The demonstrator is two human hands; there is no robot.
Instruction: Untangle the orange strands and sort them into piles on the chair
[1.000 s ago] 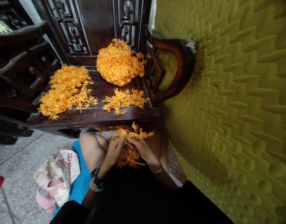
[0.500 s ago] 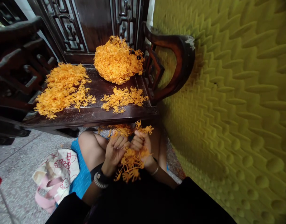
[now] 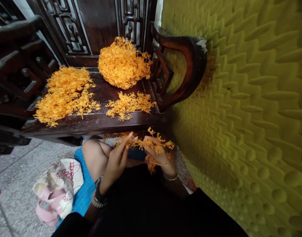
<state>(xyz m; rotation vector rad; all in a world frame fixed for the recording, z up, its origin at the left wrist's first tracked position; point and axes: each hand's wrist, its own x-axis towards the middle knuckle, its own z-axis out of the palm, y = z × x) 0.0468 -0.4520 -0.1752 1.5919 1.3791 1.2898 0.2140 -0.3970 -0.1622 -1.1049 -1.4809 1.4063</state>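
Observation:
Small orange moulded plastic pieces (image 3: 159, 148), branching and linked in a loose cluster, are held in my right hand (image 3: 157, 153), whose fingers are curled round them. Some stick out above the knuckles and others hang below. My left hand (image 3: 117, 159) is just to the left, its fingers stretched out and slightly apart, the tips close to the cluster's left end. Whether those tips touch a piece is hard to see. Beyond the hands, more orange pieces (image 3: 118, 138) lie low down under the bench's front edge, partly hidden by my left hand.
On the dark wooden bench (image 3: 67, 126) lie a large orange heap (image 3: 123, 62), a spread pile (image 3: 64, 95) at left and a smaller patch (image 3: 131, 103) in front. A curved armrest (image 3: 188, 65) and yellow padded wall (image 3: 239, 115) stand at right. A cloth bag (image 3: 64, 184) sits on the left.
My hands have moved apart, and the left one has gone from closed to stretched fingers. The orange bunch that hung between my wrists has shifted to the right, with my right hand.

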